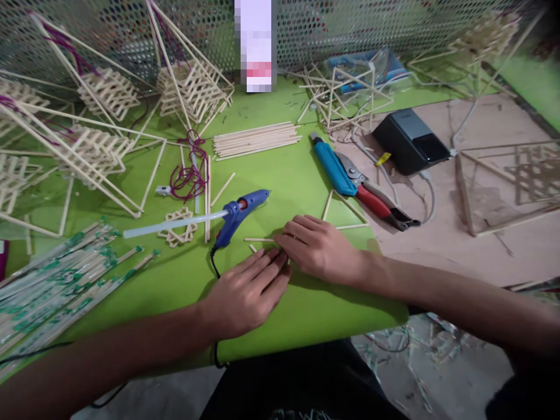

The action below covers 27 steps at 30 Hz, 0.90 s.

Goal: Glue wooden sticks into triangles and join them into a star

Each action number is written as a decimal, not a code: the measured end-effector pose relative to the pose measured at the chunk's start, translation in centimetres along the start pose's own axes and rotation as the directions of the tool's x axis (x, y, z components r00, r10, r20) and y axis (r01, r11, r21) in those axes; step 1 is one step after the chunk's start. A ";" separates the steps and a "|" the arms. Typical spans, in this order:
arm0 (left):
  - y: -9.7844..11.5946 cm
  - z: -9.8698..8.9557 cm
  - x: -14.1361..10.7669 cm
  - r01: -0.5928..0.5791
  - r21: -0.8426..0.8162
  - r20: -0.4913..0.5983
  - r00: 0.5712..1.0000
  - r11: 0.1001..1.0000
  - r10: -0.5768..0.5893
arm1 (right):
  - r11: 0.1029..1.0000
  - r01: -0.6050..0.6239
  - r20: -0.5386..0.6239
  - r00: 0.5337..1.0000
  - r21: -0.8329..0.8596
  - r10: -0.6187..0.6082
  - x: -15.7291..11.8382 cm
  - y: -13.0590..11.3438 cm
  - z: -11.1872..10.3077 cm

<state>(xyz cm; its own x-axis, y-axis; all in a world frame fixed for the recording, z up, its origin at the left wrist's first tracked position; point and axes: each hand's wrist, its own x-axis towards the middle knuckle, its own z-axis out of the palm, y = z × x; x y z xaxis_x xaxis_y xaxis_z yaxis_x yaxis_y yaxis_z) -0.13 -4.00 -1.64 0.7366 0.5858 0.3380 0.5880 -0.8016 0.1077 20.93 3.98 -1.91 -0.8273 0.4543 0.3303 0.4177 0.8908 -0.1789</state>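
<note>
Short wooden sticks [258, 240] lie on the green tabletop, their ends running under my fingers. My left hand [249, 291] lies low over them, fingers together and pressed on the sticks. From the right, my right hand [321, 248] closes its fingertips on the same sticks, touching the left fingertips; the join is hidden beneath. Just beyond them a blue glue gun [236, 219] rests on its side with a long glue stick [175, 224] in its back. A triangle of sticks [345, 211] lies beyond my right hand.
Wrapped chopsticks [87, 274] fill the left side. Stick frames [192, 93] with purple string stand behind. A stick bundle [258, 140], blue cutter [335, 166], red-handled pruning shears [376, 201] and black box [411, 140] with cables lie farther back. The table's front edge is near me.
</note>
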 end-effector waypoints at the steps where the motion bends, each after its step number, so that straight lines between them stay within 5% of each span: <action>1: 0.0 0.0 0.0 0.003 -0.001 0.002 1.000 1.000 -0.003 | 1.000 -0.002 -0.002 1.000 0.002 0.002 -0.1 -0.1 0.0; 9: 0.1 -0.4 0.0 -0.002 -0.048 0.016 1.000 0.999 0.003 | 0.998 -0.044 0.013 0.999 0.049 0.043 -0.6 -1.1 -0.3; 27: 0.2 -0.2 0.0 -0.001 -0.002 0.054 0.999 1.000 0.001 | 0.999 0.043 0.043 0.998 0.032 -0.044 -0.3 0.8 -1.0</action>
<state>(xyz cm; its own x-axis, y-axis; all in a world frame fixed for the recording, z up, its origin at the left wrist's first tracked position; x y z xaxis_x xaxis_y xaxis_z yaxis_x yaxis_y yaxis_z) -0.09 -4.18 -1.43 0.7542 0.5905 0.2871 0.5865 -0.8025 0.1098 21.91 4.61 -1.22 -0.8603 0.4136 0.2981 0.3697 0.9087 -0.1938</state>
